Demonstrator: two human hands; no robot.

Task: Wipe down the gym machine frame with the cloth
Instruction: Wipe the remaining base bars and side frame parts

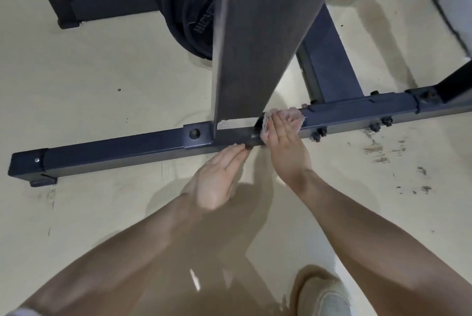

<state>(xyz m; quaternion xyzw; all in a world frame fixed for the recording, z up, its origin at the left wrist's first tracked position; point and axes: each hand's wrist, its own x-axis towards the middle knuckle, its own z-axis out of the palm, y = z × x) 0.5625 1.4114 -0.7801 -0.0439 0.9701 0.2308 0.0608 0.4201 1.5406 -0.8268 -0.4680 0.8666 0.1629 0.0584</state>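
The gym machine frame is dark blue square steel tube. Its floor bar (115,152) runs left to right, and a wide upright post (255,34) rises from it at the centre. A pale pink cloth (293,116) lies on the floor bar just right of the post's base. My right hand (283,142) presses the cloth flat onto the bar with straight fingers. My left hand (217,177) is open, fingers straight, fingertips touching the front face of the bar below the post.
Black weight plates (189,16) stand behind the post. A second floor bar (102,1) lies at the back left, and a cross member (329,60) runs back on the right. Bolts (319,134) stick out of the bar. My shoe (324,295) is at bottom right. Scuff marks dot the cream floor.
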